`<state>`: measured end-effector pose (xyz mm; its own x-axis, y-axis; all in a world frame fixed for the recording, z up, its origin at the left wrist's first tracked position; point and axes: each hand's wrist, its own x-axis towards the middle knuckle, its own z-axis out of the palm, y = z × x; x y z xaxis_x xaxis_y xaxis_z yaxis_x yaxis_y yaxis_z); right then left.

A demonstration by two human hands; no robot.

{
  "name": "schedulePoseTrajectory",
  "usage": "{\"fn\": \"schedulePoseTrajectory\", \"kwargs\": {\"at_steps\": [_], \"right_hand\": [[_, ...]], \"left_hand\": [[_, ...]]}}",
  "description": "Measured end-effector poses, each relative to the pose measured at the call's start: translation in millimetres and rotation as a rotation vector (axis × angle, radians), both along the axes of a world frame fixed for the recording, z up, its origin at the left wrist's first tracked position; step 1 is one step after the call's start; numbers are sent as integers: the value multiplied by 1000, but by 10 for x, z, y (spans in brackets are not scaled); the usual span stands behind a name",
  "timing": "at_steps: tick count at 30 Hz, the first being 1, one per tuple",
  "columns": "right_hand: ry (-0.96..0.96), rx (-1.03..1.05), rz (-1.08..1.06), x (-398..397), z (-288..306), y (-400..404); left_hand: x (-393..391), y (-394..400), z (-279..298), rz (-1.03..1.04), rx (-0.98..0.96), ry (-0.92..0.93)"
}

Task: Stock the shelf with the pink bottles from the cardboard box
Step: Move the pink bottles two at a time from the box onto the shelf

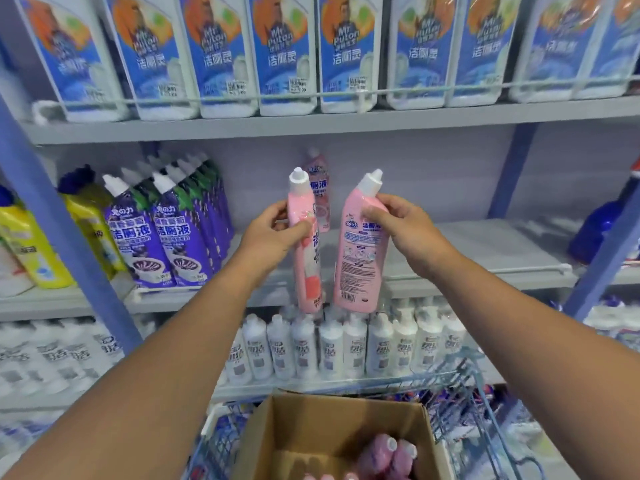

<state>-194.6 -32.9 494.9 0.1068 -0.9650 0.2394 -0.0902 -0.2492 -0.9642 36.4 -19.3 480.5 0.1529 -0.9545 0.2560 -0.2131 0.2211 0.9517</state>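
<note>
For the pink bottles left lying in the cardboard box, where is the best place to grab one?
Grip the pink bottles in the box round the narrow neck below the white cap, reaching down from above: the cardboard box is open-topped and its walls block the sides.

cardboard box (332, 434): near side cut off by bottom edge | pink bottles in box (388, 455): blurred, count unclear | pink bottle at shelf back (318, 174): lower part hidden behind the held bottle (304, 237) | white bottles on top shelf (284, 53): tops cut off | price stickers (235, 87): print too blurred to read
</note>
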Motion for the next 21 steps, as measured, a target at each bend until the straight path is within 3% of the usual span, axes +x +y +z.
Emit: {"fn": "schedulePoseTrajectory", "kwargs": {"at_steps": [9,21], "right_hand": [[97,-50,-104,195,184,-785],[82,-39,-227,280,-182,-1247]], "left_hand": [[195,-846,36,-50,-79,48],[161,-1340,-290,-106,-16,84]]}}
